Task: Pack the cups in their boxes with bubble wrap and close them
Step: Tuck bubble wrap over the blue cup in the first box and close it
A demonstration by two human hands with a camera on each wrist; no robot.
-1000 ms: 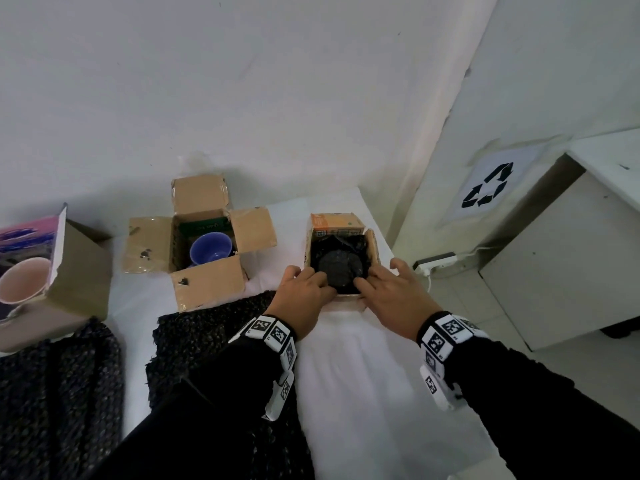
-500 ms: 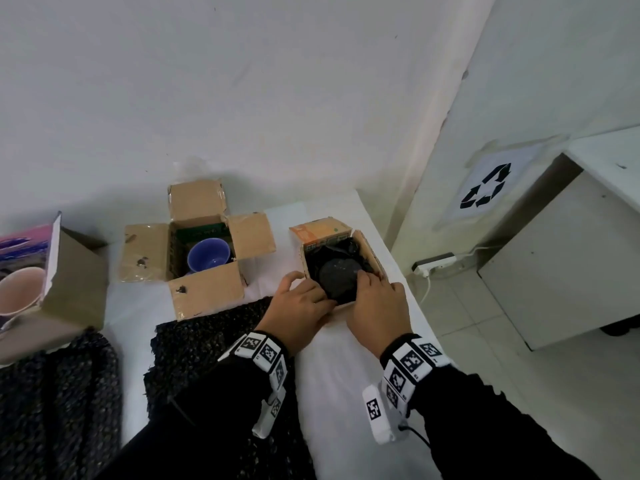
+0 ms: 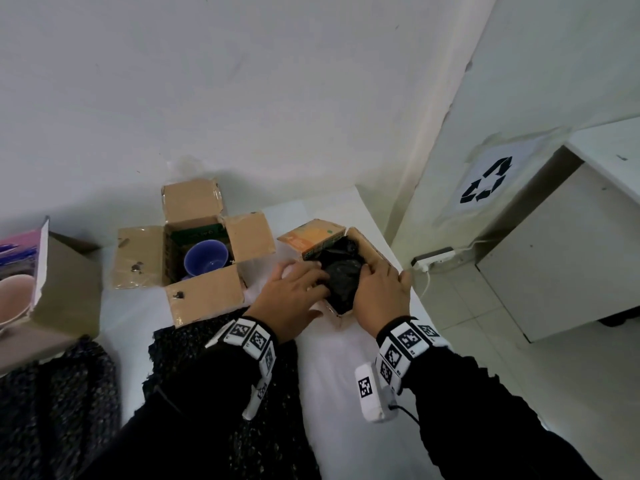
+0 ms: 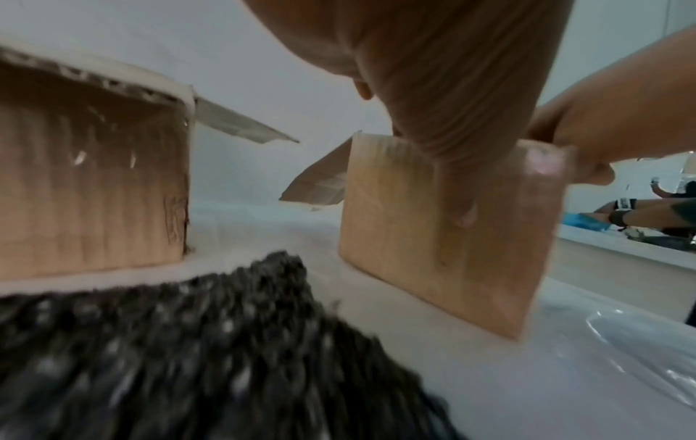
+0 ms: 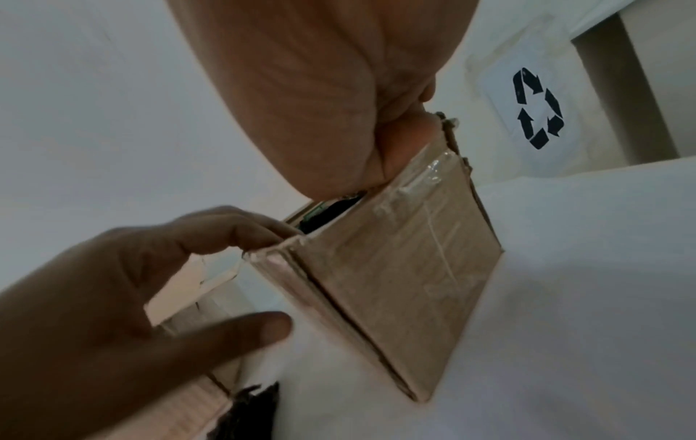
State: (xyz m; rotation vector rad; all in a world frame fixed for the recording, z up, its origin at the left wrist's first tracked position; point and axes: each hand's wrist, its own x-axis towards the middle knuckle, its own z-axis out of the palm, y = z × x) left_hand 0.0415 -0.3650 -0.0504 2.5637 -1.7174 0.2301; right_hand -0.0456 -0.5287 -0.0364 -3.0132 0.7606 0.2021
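A small cardboard box (image 3: 372, 252) stands turned at an angle near the table's right edge, holding a bundle wrapped in black bubble wrap (image 3: 341, 275). My left hand (image 3: 304, 277) reaches over its near-left wall, fingers inside on the bundle and thumb on the outer face (image 4: 459, 193). My right hand (image 3: 384, 277) grips the near-right wall the same way, thumb outside. The same box (image 5: 406, 268) fills the right wrist view. A blue cup (image 3: 206, 258) sits in an open-flapped box (image 3: 204, 296). A pink cup (image 3: 14, 296) shows in a box (image 3: 65, 289) at far left.
Black bubble wrap sheets (image 3: 225, 344) lie on the white table (image 3: 346, 393) in front of the boxes, another sheet (image 3: 52, 393) at far left. The table's right edge runs just beside the small box. A power strip (image 3: 433, 259) and white cabinet (image 3: 571, 254) stand beyond it.
The small box has turned at an angle and shifted slightly left. My right hand has moved from the front edge onto its right side; my left fingers have gone deeper into the box.
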